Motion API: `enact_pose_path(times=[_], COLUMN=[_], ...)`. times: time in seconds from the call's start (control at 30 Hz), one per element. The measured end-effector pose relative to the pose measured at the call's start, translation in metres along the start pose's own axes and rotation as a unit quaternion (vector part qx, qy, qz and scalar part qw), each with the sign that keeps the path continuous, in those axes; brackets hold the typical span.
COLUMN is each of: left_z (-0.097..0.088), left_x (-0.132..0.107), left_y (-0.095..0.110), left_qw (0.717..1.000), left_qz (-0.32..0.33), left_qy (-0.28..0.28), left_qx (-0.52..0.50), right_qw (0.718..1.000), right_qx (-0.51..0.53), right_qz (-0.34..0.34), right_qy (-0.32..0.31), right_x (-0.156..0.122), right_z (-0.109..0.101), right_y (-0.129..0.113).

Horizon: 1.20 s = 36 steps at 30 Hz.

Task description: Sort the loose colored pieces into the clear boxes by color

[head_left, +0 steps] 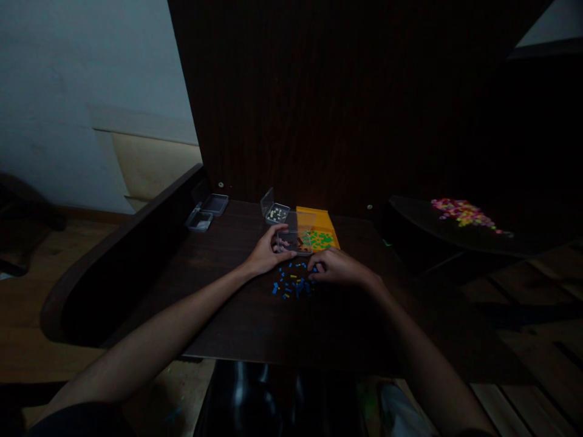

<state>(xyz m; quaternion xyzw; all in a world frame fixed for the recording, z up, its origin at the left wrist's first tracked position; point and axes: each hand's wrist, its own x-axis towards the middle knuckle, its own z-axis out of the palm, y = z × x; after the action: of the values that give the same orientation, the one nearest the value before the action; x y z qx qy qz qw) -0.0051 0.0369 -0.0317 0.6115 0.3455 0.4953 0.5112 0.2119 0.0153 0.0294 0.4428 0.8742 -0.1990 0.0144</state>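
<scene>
Head camera: At frame center, the left hand (268, 250) grips a clear box (298, 242) by its left side, seemingly to steady it. Just below center, the right hand (334, 266) curls beside loose blue and yellow pieces (299, 287), spread perhaps within easy reach; whether it pinches one, we cannot tell.

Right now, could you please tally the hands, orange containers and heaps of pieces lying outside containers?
Hands: 2 (left hand, right hand)
Orange container: 1
Heaps: 2 (blue-and-yellow heap, pink-and-yellow heap)
Total: 5
</scene>
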Motion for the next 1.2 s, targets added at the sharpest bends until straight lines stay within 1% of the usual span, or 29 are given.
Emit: enact_pose_path(times=[0.3, 0.43, 0.57, 0.9, 1.1, 1.2], left_z=[0.0002, 0.0001, 0.0001, 0.0, 0.0, 0.0], left_x=[0.0, 0.0002, 0.0, 0.0007, -0.0001, -0.0001], left_y=[-0.0001, -0.0002, -0.0003, -0.0012, -0.0006, -0.0005], left_qw=[1.0, 1.0, 1.0, 1.0, 1.0, 1.0], left_qz=[-0.001, -0.001, -0.002, 0.0, -0.002, 0.001], left_qy=[0.003, 0.0, -0.003, -0.003, -0.001, -0.002], left_qx=[-0.006, -0.009, -0.005, -0.016, -0.015, -0.012], right_qw=[1.0, 1.0, 0.999, 0.999, 0.999, 0.999], right_qx=[-0.005, -0.02, -0.032, -0.022, -0.016, -0.015], right_qz=[-0.02, -0.008, -0.019, -0.021, -0.041, -0.041], right_qy=[0.011, 0.023, 0.021, 0.02, 0.029, 0.033], right_x=[0.0037, 0.0028, 0.0012, 0.0019, 0.0035, 0.0045], right_z=[0.0063, 0.0059, 0.0042, 0.005, 0.0082, 0.011], right_y=[-0.0025, -0.0042, -0.0061, -0.0058, -0.0034, -0.0022])
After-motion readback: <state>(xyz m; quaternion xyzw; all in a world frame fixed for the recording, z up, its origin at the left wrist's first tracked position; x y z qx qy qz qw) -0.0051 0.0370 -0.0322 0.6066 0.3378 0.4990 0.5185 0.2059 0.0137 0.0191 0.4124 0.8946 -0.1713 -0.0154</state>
